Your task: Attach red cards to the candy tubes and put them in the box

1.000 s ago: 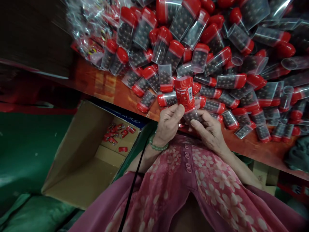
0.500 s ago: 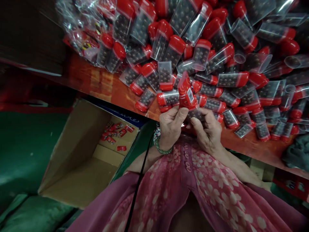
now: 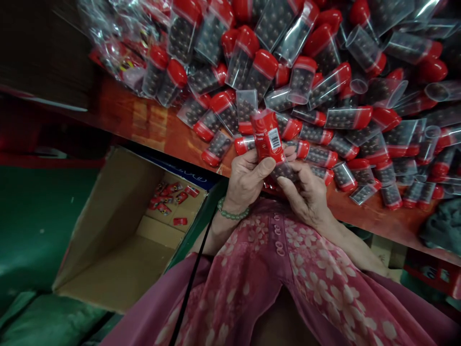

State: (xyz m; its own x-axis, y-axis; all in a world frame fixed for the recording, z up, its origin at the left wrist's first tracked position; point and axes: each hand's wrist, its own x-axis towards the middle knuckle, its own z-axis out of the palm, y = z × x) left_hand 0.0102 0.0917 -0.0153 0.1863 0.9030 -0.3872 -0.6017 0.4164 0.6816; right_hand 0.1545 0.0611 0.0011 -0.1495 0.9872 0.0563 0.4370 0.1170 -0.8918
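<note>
My left hand, with a green bead bracelet at its wrist, pinches a red printed bag that bears a barcode. The bag stands up over the table's near edge. Just below it, my right hand grips a clear container of dark balls. The container's upper end meets the bag's lower end; how far it sits inside is hidden by my fingers. Beyond both hands lies a heap of clear containers with red caps, filled with dark balls.
An open cardboard box stands below the table at left, with several red packets inside. Crinkled clear plastic with red printing covers the table's left end. A dark cloth lies at the right edge of the orange table.
The red bag has shifted left and turned so its barcode side faces me more fully. My left hand has moved slightly left with it; my right hand stays close by.
</note>
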